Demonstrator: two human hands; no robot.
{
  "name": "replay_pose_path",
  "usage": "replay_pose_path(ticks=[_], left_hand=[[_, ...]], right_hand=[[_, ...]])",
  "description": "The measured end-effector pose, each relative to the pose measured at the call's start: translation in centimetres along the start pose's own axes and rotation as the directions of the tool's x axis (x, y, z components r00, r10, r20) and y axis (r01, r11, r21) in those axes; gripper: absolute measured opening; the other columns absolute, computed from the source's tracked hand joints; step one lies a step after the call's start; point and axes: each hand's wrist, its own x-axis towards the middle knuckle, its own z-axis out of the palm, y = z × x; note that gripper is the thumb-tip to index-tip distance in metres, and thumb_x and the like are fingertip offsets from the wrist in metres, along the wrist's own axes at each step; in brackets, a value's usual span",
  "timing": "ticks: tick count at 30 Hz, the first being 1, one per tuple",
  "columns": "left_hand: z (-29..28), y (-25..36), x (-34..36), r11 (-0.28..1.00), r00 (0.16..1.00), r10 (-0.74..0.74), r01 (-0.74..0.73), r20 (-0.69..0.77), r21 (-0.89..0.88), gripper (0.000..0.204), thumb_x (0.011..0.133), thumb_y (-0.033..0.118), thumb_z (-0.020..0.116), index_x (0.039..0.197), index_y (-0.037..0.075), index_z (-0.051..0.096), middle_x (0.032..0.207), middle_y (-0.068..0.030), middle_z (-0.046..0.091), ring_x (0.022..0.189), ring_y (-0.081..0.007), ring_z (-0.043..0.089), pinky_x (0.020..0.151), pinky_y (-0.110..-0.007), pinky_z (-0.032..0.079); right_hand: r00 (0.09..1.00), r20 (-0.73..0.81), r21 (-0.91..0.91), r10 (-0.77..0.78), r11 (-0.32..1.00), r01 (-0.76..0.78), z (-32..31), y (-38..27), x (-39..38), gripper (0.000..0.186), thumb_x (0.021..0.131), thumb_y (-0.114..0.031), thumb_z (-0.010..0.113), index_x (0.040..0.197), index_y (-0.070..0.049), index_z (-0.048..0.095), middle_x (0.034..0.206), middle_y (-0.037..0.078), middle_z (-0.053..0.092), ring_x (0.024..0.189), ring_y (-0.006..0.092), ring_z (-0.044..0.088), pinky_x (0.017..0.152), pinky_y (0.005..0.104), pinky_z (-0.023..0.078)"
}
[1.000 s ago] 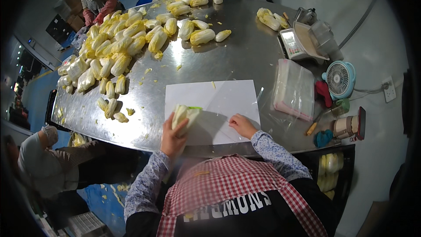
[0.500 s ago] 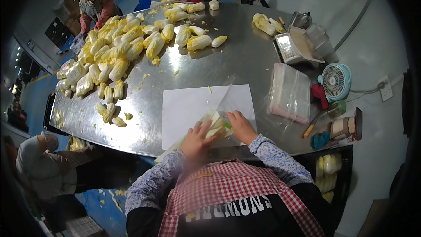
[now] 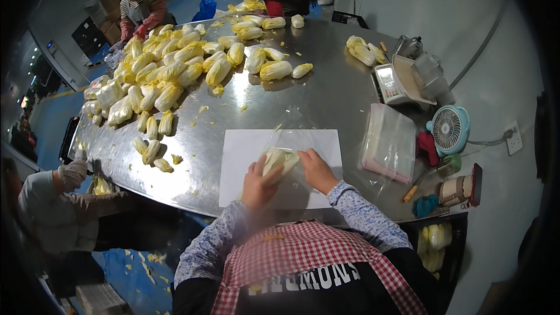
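Observation:
My left hand (image 3: 259,184) is wrapped round a pale napa cabbage (image 3: 276,160) over a white rectangular sheet (image 3: 238,150). Its fingers cover the cabbage's left and near side. At the cabbage's right side, my right hand (image 3: 318,172) has its fingers closed in a pinch on a clear plastic bag (image 3: 297,138). The film spreads beyond the cabbage onto the sheet and is hard to see. Whether the cabbage is wholly inside the bag, I cannot tell.
Napa cabbages (image 3: 169,73) are heaped at the left of the metal table (image 3: 326,99). To the right lie a stack of plastic bags (image 3: 389,143), a scale (image 3: 389,83), a blue fan (image 3: 450,129) and a knife (image 3: 410,192). Co-workers (image 3: 140,6) stand around the far and left edges.
The cabbage has come further out from under my left hand. That hand now wraps its side instead of lying across it. A green-edged strip by my left wrist no longer shows. The whole view has shifted.

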Motion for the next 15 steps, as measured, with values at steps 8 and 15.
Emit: replay_pose_path(ticks=[8,15], left_hand=[[1.8,0.7,0.2,1.000,1.000,-0.016,0.016,-0.018,-0.022,0.042,0.064,0.009,0.071,0.104,0.016,0.065,0.125,-0.0213,0.047,0.100,-0.0417,0.050,0.081,-0.046,0.047],[1.7,-1.2,1.6,0.998,0.963,0.056,-0.057,-0.263,0.004,0.036,0.062,0.006,0.067,0.097,0.010,0.064,0.119,-0.0177,0.051,0.092,-0.0397,0.052,0.073,-0.045,0.045]], right_hand=[[0.996,-0.007,0.112,-0.088,0.990,0.088,2.6,-2.4,4.0,0.034,0.078,-0.001,0.053,0.111,0.004,0.052,0.099,0.019,0.051,0.092,0.0340,0.056,0.081,0.0378,0.048],[0.990,0.013,0.151,-0.139,0.979,0.135,3.4,-5.3,8.6,0.031,0.080,-0.005,0.053,0.109,0.003,0.054,0.099,0.018,0.052,0.090,0.0338,0.057,0.079,0.0374,0.048]])
